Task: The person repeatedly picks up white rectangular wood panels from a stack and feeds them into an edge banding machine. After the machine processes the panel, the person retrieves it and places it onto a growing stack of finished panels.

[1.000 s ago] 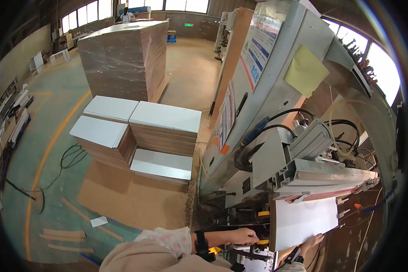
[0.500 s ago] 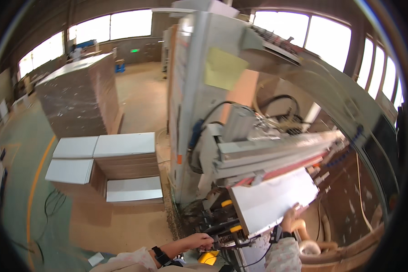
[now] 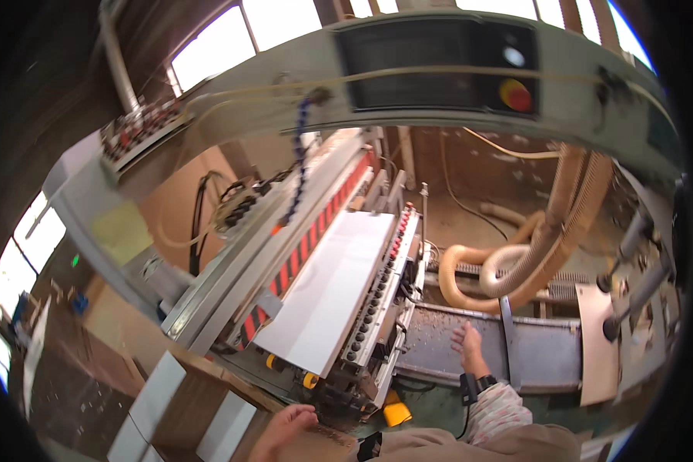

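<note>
The right hand (image 3: 468,344) has let go of the white panel (image 3: 333,289), now lying flat in the machine (image 3: 377,308).

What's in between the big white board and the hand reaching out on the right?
In the head view, a strip of the machine with a row of dark knobs lies between the white board and the right hand, which hovers over the grey metal tray.

Just one head cam here (wide fisheye), looking down and forward over the woodworking machine (image 3: 339,254), pretty close, edges bending near the rim.
</note>
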A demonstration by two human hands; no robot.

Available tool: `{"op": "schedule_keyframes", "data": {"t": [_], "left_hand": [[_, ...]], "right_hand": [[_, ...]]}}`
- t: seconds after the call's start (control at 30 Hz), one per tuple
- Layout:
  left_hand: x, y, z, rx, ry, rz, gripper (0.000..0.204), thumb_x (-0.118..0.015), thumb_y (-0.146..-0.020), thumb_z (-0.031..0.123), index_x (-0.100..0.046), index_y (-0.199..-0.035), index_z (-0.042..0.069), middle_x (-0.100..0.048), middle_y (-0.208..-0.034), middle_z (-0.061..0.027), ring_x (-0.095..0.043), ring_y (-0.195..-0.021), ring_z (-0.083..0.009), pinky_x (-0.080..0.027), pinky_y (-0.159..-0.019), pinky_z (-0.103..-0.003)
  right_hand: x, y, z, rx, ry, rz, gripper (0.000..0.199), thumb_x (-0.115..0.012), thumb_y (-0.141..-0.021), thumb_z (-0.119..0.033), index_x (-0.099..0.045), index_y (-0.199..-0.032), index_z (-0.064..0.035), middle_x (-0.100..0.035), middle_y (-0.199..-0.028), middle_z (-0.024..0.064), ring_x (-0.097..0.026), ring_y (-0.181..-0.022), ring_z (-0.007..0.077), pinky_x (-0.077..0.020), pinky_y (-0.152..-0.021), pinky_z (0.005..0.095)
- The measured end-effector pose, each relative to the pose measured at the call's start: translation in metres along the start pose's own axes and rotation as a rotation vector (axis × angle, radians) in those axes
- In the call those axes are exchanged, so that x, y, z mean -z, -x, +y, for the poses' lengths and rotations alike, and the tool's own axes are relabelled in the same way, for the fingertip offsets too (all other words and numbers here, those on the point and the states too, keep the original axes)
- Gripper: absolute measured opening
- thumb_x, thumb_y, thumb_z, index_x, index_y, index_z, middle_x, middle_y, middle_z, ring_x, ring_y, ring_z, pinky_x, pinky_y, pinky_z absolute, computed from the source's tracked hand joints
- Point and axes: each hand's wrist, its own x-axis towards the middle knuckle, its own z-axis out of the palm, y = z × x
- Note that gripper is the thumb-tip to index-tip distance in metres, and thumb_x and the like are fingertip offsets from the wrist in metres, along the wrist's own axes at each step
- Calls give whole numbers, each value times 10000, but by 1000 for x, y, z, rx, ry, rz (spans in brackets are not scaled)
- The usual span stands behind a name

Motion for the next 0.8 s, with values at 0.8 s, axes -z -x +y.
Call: {"op": "schedule_keyframes", "data": {"t": [0.8], "left_hand": [[-83,-268,178,-308,-1641,33,389,-655,-685,390,-510,-703,30,-560,-623,-110,-560,-596,-264,-444,-565,-351]], "right_hand": [[13,61,61,-285,-209,-186,262,-496,-886,-263,-489,-1036,-48,-613,-896,89,-594,-716,132,-493,-594,248]]}}
